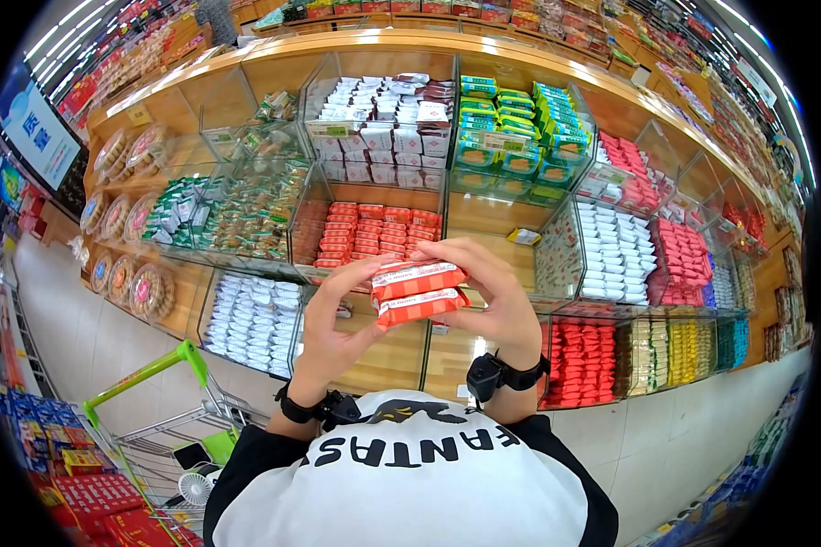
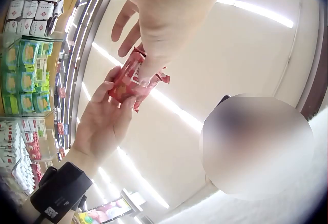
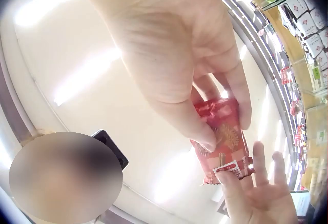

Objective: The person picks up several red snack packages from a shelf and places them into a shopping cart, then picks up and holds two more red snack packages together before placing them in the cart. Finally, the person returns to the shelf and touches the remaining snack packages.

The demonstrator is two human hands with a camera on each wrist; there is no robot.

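Two red wrapped snack packets (image 1: 418, 277), one stacked on the other, are held up in front of the chest. My left hand (image 1: 336, 314) grips their left end, thumb on the near side and fingers at the far side. At the opposite end, my right hand (image 1: 502, 296) grips the same packets between thumb and fingers. In the left wrist view the crimped wrapper ends of the red packets (image 2: 128, 84) show between both hands. From the right wrist, a gold print is visible on the red wrapper (image 3: 225, 138), with the right thumb pressed against it.
Behind the hands, a clear-walled bin holds similar red packets (image 1: 374, 239). White packets (image 1: 611, 251) and green packets (image 1: 520, 123) fill other bins. Round tubs of cookies (image 1: 151, 294) stand at the left. A shopping cart (image 1: 146, 378) with a green handle is at the lower left.
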